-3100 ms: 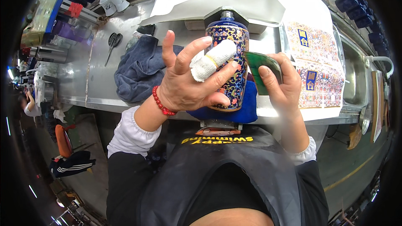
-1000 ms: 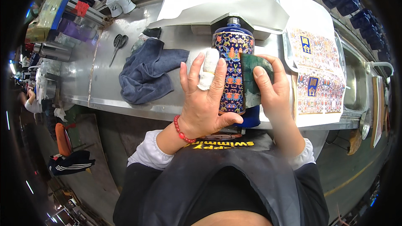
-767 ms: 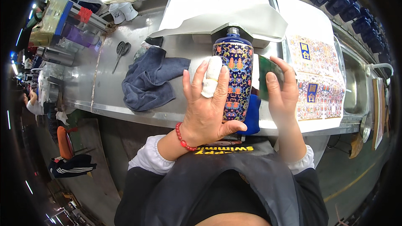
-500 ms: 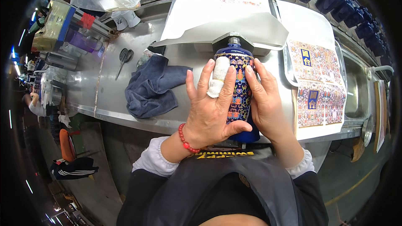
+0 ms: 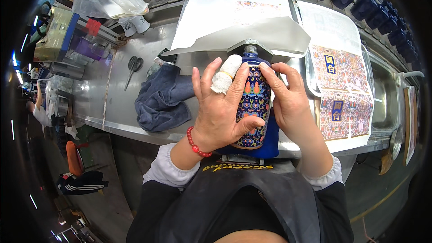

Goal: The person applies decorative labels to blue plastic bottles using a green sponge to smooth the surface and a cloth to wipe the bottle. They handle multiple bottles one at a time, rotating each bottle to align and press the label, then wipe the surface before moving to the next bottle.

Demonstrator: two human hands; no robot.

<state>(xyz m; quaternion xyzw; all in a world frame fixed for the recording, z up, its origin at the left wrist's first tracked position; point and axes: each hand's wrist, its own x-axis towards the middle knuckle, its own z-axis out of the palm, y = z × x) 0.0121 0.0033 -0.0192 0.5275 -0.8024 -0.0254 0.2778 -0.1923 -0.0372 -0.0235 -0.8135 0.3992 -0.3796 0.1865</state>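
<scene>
— And there it was, the steel bench (image 5: 119,112) gleaming under bright light, its front edge bowed into a curve!
— White paper (image 5: 211,13) shone near the top, strip lights (image 5: 12,130) glowed far left, and the corners sank into black!

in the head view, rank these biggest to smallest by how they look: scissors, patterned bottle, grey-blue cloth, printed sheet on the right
1. printed sheet
2. patterned bottle and grey-blue cloth: too close to rank, as the bottle is partly covered and the cloth is crumpled
3. scissors
</scene>
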